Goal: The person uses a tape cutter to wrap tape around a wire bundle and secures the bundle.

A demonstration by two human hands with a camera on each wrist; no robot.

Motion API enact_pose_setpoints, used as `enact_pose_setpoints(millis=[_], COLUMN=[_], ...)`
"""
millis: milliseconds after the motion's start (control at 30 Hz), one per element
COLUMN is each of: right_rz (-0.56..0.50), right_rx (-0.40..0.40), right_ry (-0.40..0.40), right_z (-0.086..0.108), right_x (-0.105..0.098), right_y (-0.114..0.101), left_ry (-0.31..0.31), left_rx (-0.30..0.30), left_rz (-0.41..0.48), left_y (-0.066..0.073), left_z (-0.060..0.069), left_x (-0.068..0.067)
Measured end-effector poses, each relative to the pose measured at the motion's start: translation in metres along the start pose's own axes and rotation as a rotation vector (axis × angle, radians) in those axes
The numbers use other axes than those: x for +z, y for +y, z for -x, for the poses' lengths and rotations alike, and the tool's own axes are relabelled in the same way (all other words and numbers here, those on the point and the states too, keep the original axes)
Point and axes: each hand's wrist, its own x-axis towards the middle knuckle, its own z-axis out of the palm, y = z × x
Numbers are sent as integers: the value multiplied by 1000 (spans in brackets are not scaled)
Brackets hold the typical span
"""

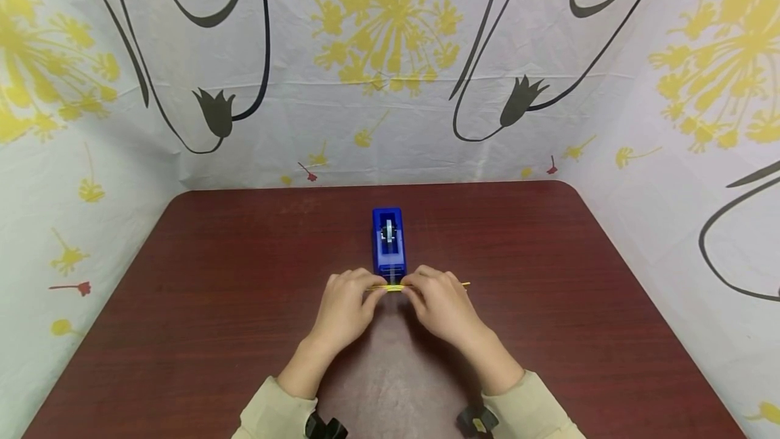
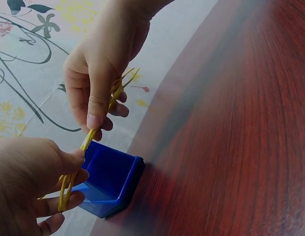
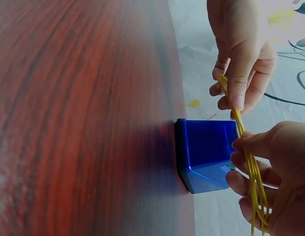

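Observation:
A folded bundle of thin yellow cord (image 1: pixel 395 288) is stretched level between the two hands. My left hand (image 1: pixel 347 307) pinches it between thumb and fingers on one side. Close by, my right hand (image 1: pixel 445 307) pinches the other side, leaving a short length between the thumbs. Loops and loose ends stick out past the fingers, as the right wrist view shows on the cord (image 3: pixel 251 164). Right behind this length stands a blue tape dispenser (image 1: pixel 388 242), its toothed front end facing the hands. Whether the cord touches tape or teeth I cannot tell.
The dark red wooden table (image 1: pixel 244 276) has rounded far corners. A white patterned cloth (image 1: pixel 390 134) hangs behind it and along both sides. Dark wrist devices (image 1: pixel 478 420) sit at the beige sleeves (image 1: pixel 530 408).

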Motion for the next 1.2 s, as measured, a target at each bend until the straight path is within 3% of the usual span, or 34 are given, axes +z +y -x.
enact_pose_setpoints(millis=[700,1200], right_rz=[-9,-20], right_rx=[-35,-30], right_ry=[65,64], right_z=[1,1], right_x=[5,6], right_y=[6,7], left_ry=[11,-28], left_rx=[-2,-5], left_rz=[34,-12], left_y=[1,-2], left_z=[0,-2], left_x=[0,-1])
